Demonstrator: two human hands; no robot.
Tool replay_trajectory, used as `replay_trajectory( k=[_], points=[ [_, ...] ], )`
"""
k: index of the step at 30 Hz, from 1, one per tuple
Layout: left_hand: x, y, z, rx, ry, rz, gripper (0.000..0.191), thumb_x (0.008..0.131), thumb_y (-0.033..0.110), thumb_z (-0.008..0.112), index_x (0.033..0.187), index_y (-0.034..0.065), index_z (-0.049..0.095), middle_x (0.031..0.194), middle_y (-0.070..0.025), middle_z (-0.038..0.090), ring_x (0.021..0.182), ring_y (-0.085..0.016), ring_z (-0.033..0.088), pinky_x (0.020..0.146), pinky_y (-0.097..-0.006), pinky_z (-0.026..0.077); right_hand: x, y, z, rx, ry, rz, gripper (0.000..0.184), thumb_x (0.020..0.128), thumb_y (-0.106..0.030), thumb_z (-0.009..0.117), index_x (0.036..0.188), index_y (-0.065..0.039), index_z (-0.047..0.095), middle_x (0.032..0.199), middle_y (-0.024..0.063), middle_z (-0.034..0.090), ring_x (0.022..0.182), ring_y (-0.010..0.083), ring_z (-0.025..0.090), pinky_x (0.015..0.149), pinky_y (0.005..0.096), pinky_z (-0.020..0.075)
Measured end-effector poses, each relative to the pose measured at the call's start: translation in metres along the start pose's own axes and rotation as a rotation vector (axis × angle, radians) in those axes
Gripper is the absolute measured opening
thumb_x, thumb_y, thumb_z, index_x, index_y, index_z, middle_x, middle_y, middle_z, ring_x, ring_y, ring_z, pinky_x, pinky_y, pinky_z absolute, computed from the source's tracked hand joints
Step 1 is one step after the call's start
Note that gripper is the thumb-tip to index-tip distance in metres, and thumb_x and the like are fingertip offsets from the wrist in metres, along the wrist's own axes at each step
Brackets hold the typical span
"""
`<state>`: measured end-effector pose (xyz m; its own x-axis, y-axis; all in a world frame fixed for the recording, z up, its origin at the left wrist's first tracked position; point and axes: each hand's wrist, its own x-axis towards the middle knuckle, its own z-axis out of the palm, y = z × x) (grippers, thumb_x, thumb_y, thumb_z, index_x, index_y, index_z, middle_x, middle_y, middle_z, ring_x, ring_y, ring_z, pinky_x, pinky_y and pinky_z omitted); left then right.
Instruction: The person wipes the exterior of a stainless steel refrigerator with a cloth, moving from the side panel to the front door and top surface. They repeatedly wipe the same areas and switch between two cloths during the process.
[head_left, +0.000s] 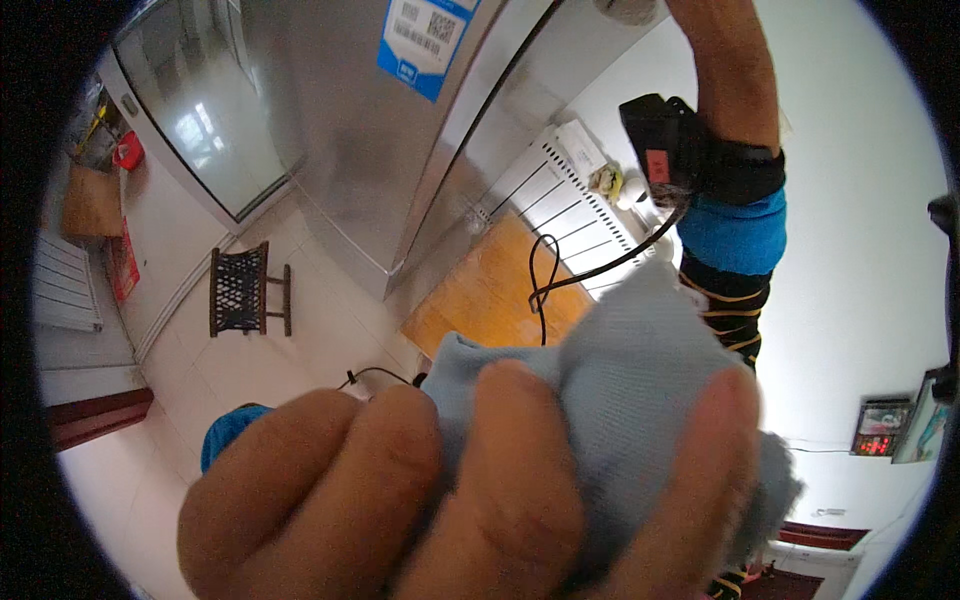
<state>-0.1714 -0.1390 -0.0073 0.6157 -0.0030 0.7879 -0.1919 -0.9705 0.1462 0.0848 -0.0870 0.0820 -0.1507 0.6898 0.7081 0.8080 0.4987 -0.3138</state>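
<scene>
My left hand (517, 465) is very close to the camera, its fingers curled around a grey-blue cloth (637, 367). The cloth is bunched, with one peak standing up between the fingers and a fold at its left; part of it lies hidden behind the fingers. A bright blue cuff (229, 431) shows at the left behind this hand. On the right my other arm reaches up past the top edge, so my right hand is out of view. That arm has a striped sleeve with a blue cuff (735, 232) and a black device (664, 150) strapped at the wrist, with a black cable.
Beyond the cloth is an orange-brown wooden surface (487, 277) with a looped black cable (541, 289). A tall metallic cabinet or appliance (352, 150) stands at the upper middle, beside a white radiator (559, 199). A low stool with a woven seat (240, 291) stands on the tiled floor at left.
</scene>
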Motion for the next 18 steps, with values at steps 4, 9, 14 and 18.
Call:
replay_trajectory(
  k=[4, 9, 14, 18],
  points=[
    [0.002, 0.000, 0.002, -0.012, 0.001, -0.001, 0.048, 0.071, 0.018, 0.074, 0.117, 0.0079, 0.062, 0.078, -0.0045, 0.066, 0.056, -0.019, 0.060, 0.051, -0.0311, 0.046, 0.001, -0.001, 0.003, -0.080, 0.034, 0.019, 0.042, 0.091, -0.031, 0.061, 0.117, 0.002, 0.053, 0.095, 0.0114, 0.064, 0.084, 0.0185, 0.065, 0.073, 0.0301, 0.0548],
    [0.005, -0.002, 0.001, -0.019, 0.001, 0.002, 0.050, 0.071, 0.017, 0.074, 0.118, 0.0085, 0.062, 0.078, -0.0038, 0.065, 0.057, -0.019, 0.060, 0.051, -0.0313, 0.045, -0.004, -0.004, 0.003, -0.022, -0.003, -0.021, 0.044, 0.092, -0.034, 0.061, 0.117, 0.001, 0.054, 0.094, 0.0110, 0.063, 0.083, 0.0190, 0.064, 0.073, 0.0308, 0.0553],
    [-0.013, -0.015, -0.005, 0.062, -0.004, -0.106, 0.051, 0.070, 0.017, 0.074, 0.119, 0.0090, 0.062, 0.078, -0.0032, 0.065, 0.057, -0.019, 0.060, 0.051, -0.0316, 0.045, 0.002, -0.002, 0.003, -0.084, 0.004, 0.042, 0.044, 0.092, -0.035, 0.060, 0.119, 0.000, 0.053, 0.096, 0.0106, 0.063, 0.084, 0.0192, 0.064, 0.074, 0.0309, 0.0553],
    [-0.044, -0.062, 0.033, 0.114, -0.343, -0.275, 0.052, 0.072, 0.018, 0.072, 0.123, 0.0118, 0.059, 0.081, -0.0035, 0.066, 0.063, -0.021, 0.062, 0.056, -0.0355, 0.046, 0.000, -0.005, 0.005, 0.026, 0.017, 0.073, 0.042, 0.093, -0.029, 0.061, 0.122, 0.000, 0.053, 0.099, 0.0104, 0.063, 0.086, 0.0188, 0.064, 0.074, 0.0307, 0.0543]
  ],
)
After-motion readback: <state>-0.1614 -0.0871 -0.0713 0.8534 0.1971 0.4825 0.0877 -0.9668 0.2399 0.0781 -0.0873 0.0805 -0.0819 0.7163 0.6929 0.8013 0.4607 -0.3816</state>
